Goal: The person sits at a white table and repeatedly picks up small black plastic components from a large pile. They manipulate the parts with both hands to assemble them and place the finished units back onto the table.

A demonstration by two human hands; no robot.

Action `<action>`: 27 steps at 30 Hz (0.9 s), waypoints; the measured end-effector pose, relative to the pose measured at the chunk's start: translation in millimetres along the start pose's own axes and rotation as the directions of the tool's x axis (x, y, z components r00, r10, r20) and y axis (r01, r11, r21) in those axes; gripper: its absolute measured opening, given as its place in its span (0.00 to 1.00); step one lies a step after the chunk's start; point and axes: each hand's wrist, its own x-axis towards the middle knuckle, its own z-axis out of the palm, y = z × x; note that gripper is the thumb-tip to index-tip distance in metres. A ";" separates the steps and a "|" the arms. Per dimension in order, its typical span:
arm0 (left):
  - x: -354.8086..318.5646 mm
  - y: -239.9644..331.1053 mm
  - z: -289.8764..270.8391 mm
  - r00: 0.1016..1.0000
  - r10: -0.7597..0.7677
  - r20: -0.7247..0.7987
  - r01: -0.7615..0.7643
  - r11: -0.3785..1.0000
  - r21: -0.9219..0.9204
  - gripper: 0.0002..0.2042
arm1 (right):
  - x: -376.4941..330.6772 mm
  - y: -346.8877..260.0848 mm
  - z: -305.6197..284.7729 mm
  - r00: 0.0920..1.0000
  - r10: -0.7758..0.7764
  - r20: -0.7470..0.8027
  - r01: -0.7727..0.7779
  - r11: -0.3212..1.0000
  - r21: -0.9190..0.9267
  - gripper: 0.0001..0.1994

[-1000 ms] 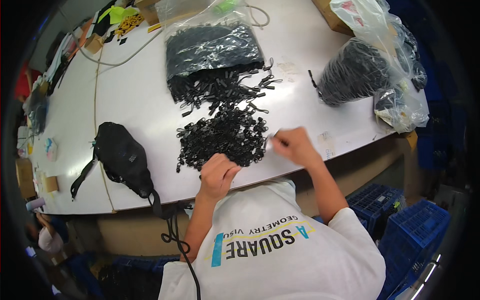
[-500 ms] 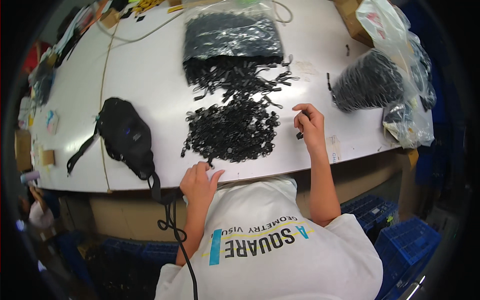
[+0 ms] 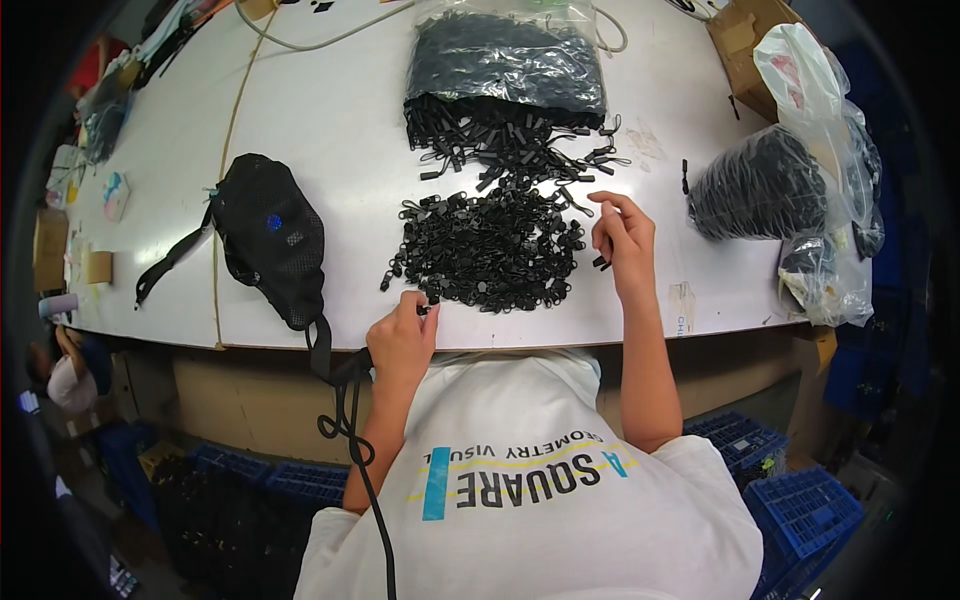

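A pile of small black plastic pieces with little loops [image 3: 490,250] lies on the white table in front of me. My left hand [image 3: 400,340] is at the pile's near left edge, thumb and fingertips closed around a small black piece [image 3: 424,309]. To the right of the pile, my right hand [image 3: 628,240] has its index finger stretched toward the pile. Its other fingers are curled around another small black piece [image 3: 601,263], whose end sticks out below them. Behind the pile, black corded pulls [image 3: 500,150] spill from an opened clear plastic bag [image 3: 505,65].
A black mesh pouch [image 3: 270,240] with straps and a cord lies left on the white table [image 3: 340,120]. At the right are a wrapped black bundle [image 3: 760,185], clear plastic bags [image 3: 825,265] and a cardboard box [image 3: 750,45]. Blue crates [image 3: 800,510] stand below. Another person [image 3: 70,370] is far left.
The view has shifted, so the table's things sit further right. My left thumb has closed toward the fingertips on the small piece. My right hand is now nearer the pile.
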 end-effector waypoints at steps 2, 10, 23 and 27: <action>1.0 4.4 -12.4 0.998 -0.031 0.054 0.031 0.999 -0.011 0.10 | 2.3 3.4 4.0 0.997 -0.082 -0.012 0.082 0.996 0.029 0.12; 5.1 -9.4 -16.5 0.991 0.075 0.110 -0.079 0.996 0.032 0.08 | 5.0 0.1 12.6 0.991 -0.081 0.107 0.078 0.996 0.037 0.11; 44.1 33.9 -22.8 0.936 0.120 0.330 0.187 0.626 -0.757 0.04 | -10.2 -2.8 47.6 0.926 -0.147 0.347 0.236 0.945 -0.228 0.14; 60.6 41.3 -15.7 0.936 0.094 0.339 0.256 0.480 -0.839 0.03 | -12.5 -3.5 50.4 0.923 -0.087 0.376 0.185 0.954 -0.235 0.10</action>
